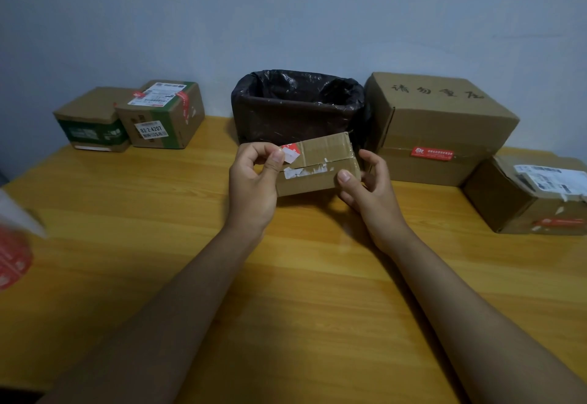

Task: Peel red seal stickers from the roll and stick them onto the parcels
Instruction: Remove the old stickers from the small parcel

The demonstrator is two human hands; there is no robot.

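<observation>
At the far left edge of the desk [158, 276] sits the roll [12, 254], blurred, red stickers showing, well apart from my hands. Behind it, against the wall, stand two small boxes [127, 118], touching, the right one already wearing a red seal.

My left hand [251, 184] pinches the sticker [290, 152] between thumb and forefinger, right at the left end of the parcel [320, 165], which I hold up just in front of the bin [298, 105]. My right hand [365, 187] curls round the parcel's right end, thumb on the front face.

Risks, as I judge them: the sticker's free corner looks lifted and could fold onto itself or cling to my finger. Old torn label scraps line the seam, so the glue may bond poorly there. Pressing hard could tip the parcel in my one-handed hold.

That parcel's long axis runs left to right, slightly raised at the right, top seam facing me. Only the sticker's end shows, so its axis I cannot tell.

Right of it stand a large box [444, 124] and another [524, 197], both sealed red.
</observation>
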